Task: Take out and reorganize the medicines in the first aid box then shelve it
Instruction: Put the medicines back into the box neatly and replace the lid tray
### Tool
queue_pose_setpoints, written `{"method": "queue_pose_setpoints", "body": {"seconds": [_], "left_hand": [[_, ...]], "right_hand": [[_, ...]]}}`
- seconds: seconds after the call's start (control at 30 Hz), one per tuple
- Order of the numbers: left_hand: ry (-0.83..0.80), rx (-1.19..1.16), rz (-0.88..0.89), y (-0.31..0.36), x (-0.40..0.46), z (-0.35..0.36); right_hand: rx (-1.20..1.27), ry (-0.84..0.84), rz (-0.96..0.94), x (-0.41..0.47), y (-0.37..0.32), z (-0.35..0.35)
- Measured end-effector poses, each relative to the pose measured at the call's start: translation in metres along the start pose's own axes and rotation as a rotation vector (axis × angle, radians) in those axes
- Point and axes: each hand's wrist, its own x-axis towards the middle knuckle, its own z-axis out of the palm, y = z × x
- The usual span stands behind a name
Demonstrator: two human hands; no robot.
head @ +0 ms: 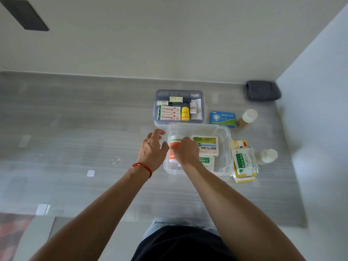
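- The table (94, 113) carried the clear box (225, 132) straight ahead of you, with the lidded tray (202, 106) just behind it;
- The orange-and-white bottle (174, 143) lay at the box's left end, long axis running toward and away from you;
- Your right hand (185, 152) was nearer, fingers curled on that bottle from its right;
- Your left hand (153, 147) rested at the box's left rim, fingers loosely spread, holding nothing I could make out.
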Motion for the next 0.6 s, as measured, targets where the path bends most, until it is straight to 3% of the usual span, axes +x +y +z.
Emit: {"method": "queue_pose_setpoints", "body": {"seconds": [0.33, 0.6], "left_hand": [[0.05, 0.007, 0.054, 0.0, -0.005, 0.006], [0.116, 0.02, 0.056, 0.006, -0.011, 0.01]], "right_hand": [[0.016, -0.042, -0.084, -0.013, 0.01, -0.008], [-0.018, -0.302, -0.211, -0.015, 0.019, -0.033]]}}
